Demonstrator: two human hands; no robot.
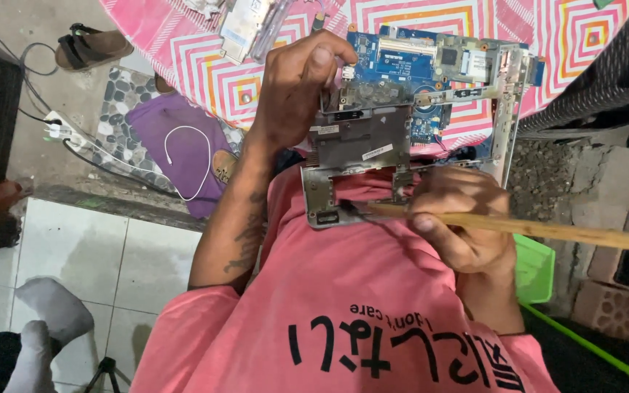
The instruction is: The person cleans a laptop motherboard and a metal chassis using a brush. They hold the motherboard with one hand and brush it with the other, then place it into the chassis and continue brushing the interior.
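The picture shows the scene upside down. The left hand (296, 91) grips the edge of a laptop board assembly (402, 102), with the thumb pressed on its top corner. This assembly is a blue printed circuit board with small chips and connectors, fixed in a thin grey metal frame with a flat dull plate in the middle. It is held in the air, in front of the person's pink cotton shirt (343, 306) and near the edge of a round table with a pink cloth (205, 65) of square zigzag pattern. The right hand (464, 218) is closed around a long wooden brush handle (547, 231), smooth and pale; its dark tip touches the lower part of the frame. On the rough concrete floor lie a purple mat (176, 149) with a thin white cable (194, 164) and a sandal (92, 47)
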